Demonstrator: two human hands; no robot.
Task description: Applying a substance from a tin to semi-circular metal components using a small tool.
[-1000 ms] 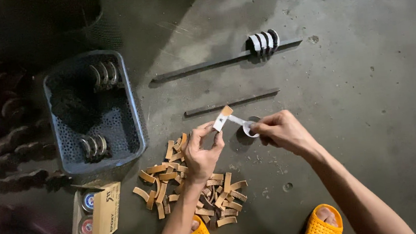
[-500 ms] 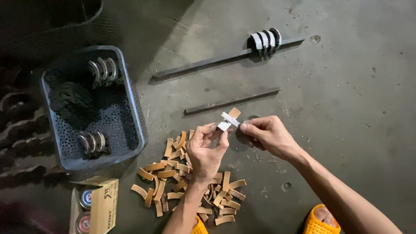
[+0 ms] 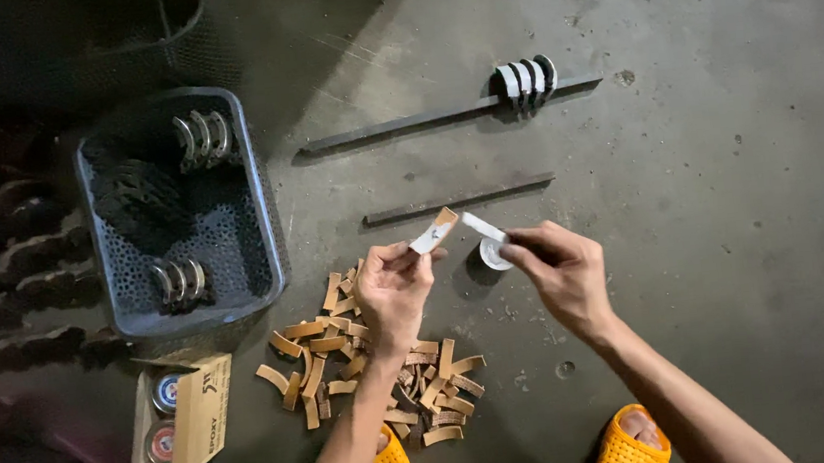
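Note:
My left hand [image 3: 392, 285] pinches a small curved tan strip [image 3: 435, 230] whose upper face is coated white. My right hand [image 3: 559, 266] holds a short white flat stick [image 3: 482, 225], its tip just right of the strip and not touching it. Below the stick a small round white tin [image 3: 494, 254] sits on the concrete floor, partly hidden by my right fingers. A pile of several similar tan curved strips [image 3: 364, 365] lies on the floor under my left forearm.
A grey perforated plastic basket [image 3: 262, 225] at left holds curved metal shoes and dark parts. Two dark metal bars [image 3: 459, 200] lie beyond my hands; the far one carries several curved shoes [image 3: 524, 79]. An open cardboard box with round tins [image 3: 183, 425] sits at lower left. My orange sandals [image 3: 630, 451] show below.
The white stick was drawn back from the strip, touched it half a second ago, and has now lifted slightly off to its right. My left hand stayed almost still.

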